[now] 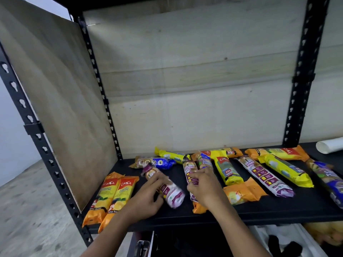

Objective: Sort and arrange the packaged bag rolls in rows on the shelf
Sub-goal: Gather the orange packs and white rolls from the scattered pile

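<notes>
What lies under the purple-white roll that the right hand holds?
An orange package pokes out beneath the roll and the right hand. Its label is covered, so the type stays unknown.

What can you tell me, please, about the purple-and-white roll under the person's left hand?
The purple-and-white roll is a tube-shaped pack in glossy plastic wrap, white with purple print, crimped at its far end. It lies on the black shelf, angled back-left to front-right. The left hand grips its middle with curled fingers; the near end shows bare. To its right, the right hand holds a similar roll.
</notes>
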